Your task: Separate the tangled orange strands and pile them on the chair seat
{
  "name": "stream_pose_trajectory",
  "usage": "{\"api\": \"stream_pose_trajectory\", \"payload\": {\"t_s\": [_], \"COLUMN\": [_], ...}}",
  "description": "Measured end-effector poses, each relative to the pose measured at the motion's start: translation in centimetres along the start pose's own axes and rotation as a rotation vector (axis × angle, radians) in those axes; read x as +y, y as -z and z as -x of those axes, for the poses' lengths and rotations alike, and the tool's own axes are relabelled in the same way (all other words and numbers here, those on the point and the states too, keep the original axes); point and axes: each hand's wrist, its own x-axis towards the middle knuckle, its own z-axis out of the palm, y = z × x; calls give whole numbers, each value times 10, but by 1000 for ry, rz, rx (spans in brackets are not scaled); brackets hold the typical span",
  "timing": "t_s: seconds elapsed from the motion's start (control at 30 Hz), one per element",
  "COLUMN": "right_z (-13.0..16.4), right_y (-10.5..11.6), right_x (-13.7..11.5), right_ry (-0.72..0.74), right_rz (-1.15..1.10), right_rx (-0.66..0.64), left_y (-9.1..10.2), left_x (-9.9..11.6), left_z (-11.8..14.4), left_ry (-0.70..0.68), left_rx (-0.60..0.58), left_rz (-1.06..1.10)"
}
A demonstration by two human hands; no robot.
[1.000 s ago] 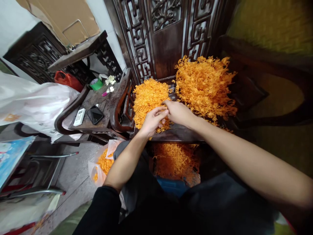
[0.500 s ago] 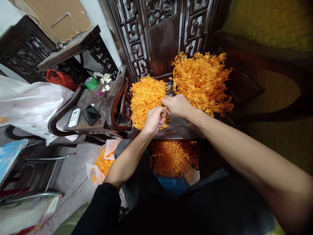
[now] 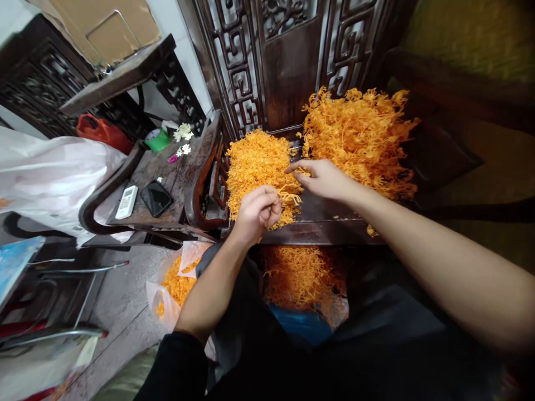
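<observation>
Two heaps of orange stringy fungus lie on a dark wooden seat: a dense left heap and a looser, bigger right heap. My left hand is curled around a small bunch of orange strands at the front edge of the left heap. My right hand rests between the two heaps, thumb and fingers pinching a few strands at the left heap's right side. Below the seat, between my legs, more orange strands fill a bag.
A plastic bag with orange pieces sits on the floor at the left. A side table holds a phone, a white remote and a green tape roll. A large white bag lies further left. Carved wooden panels stand behind.
My hands were pressed together at the left heap; they have parted. The left hand drew back toward me with a bunch of strands, the right shifted slightly right.
</observation>
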Motion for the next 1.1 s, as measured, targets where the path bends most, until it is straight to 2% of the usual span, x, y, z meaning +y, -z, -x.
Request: {"api": "stream_pose_trajectory", "payload": {"t_s": [0.1, 0.17, 0.27, 0.4, 0.5, 0.63, 0.7, 0.77, 0.83, 0.9, 1.0, 1.1], "right_z": [24, 42, 60, 54, 34, 4, -9, -18, -24, -28, -34, -47], "right_y": [17, 23, 15, -6, -13, -10, -3, 6, 10, 6, -11, -30], "right_x": [-35, -56, -75, -80, -76, -57, -38, -15, 6, 18, 23, 23], "right_ry": [116, 163, 187, 102, 86, 62, -66, -276, -397, -449, -385, -211], "right_rz": [-108, -59, 100, 347, 435, 392, 326, 233, 113, -11, -220, -327], "right_rx": [64, 123, 152, 149, 175, 220, 305, 418, 369, 253, 136, 160], "left_y": [10, 16, 19, 14, 9, 12, 18, 25, 30, 32, 32, 32], "left_x": [-3, -6, -10, -12, -9, -1, 4, 9, 14, 17, 19, 20], "left_z": [-3, -6, -9, -11, -16, -21, -18, -10, -2, 5, 10, 16], "left_ry": [-47, -71, -98, -96, -41, 125, 120, 77, 51, 54, 61, 45], "left_rx": [92, 138, 177, 198, 180, 120, 131, 137, 97, 34, -19, -51], "left_rz": [-133, -174, -175, -158, -36, 210, 275, 300, 300, 290, 266, 232]}}
